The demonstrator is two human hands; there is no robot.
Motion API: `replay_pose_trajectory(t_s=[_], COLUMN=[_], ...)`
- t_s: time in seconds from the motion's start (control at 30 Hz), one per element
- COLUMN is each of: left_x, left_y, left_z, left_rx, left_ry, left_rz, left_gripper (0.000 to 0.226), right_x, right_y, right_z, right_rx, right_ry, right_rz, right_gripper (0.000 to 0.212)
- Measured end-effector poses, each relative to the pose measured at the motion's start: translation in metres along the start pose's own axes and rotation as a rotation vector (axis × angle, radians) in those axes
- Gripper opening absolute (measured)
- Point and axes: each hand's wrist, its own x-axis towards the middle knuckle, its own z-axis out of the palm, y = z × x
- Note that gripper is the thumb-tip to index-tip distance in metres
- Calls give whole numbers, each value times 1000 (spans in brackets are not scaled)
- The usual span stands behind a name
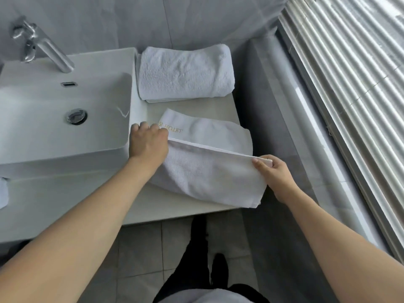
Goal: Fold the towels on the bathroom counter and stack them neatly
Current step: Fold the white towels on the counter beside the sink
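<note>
A white towel with gold lettering [207, 169] lies partly folded on the white counter [175, 206], right of the sink. My left hand [147, 143] grips the left end of its raised hemmed edge. My right hand [272, 173] pinches the right end of the same edge, which is stretched taut between both hands. The near half hangs from that edge and its corner reaches past the counter's front right. A stack of folded white towels [185, 73] rests at the back of the counter against the wall, apart from both hands.
A white sink basin [65, 132] with a chrome tap [43, 44] fills the left. A bit of white cloth [3, 193] shows at the far left edge. Slatted blinds [349, 84] and a grey ledge run along the right. Tiled floor and my dark-clothed legs lie below.
</note>
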Motion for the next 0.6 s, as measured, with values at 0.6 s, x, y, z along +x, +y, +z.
replay_pose_trajectory(t_s=[0.6], left_x=[195], left_y=[-2], left_z=[157], left_rx=[-600], left_ry=[-211], left_rz=[120], left_gripper=[46], right_x=[206], right_y=[2], right_z=[38], right_rx=[16], right_ry=[188], right_rz=[425], right_gripper=[40])
